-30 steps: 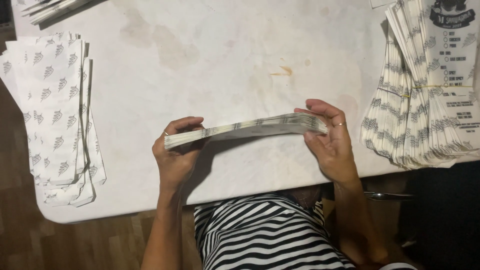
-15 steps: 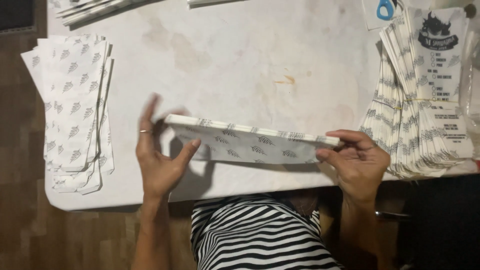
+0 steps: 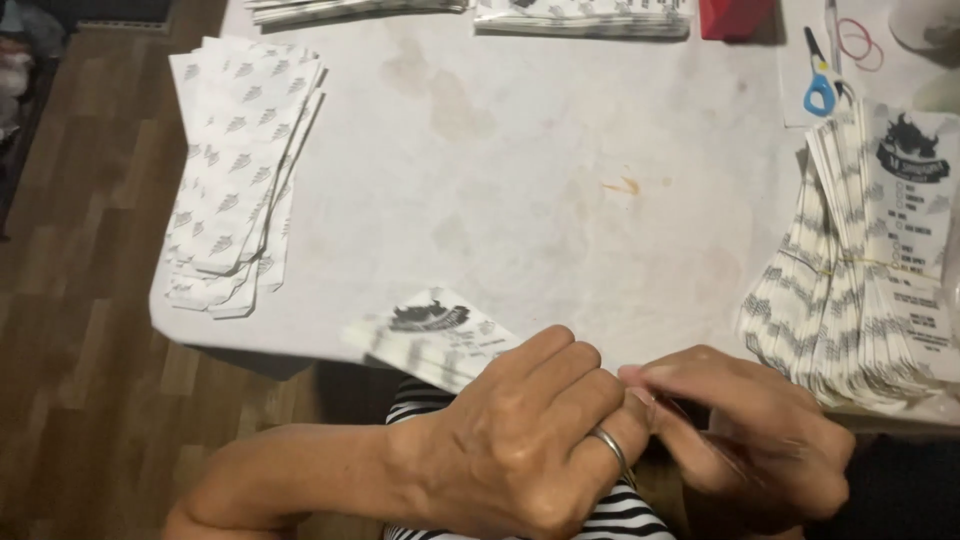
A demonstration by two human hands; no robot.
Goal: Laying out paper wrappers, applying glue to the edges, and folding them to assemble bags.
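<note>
Left hand (image 3: 520, 440): closed over the paper bag bundle (image 3: 435, 335)
Right hand (image 3: 745, 430): fingers curled, hold unclear
Table (image 3: 520, 180): bag stacks at both sides

Dim, soft overhead light; motion blur near hands.

A single head-worn camera looks steeply down from the seated person's own position, facing away from the body across the white tabletop (image 3: 520, 180). It sits close: the left hand (image 3: 520, 455) and right hand (image 3: 745, 430) fill the bottom edge of the frame, the tabletop's far side runs off the top, and wooden floor (image 3: 70, 330) shows at left.
</note>
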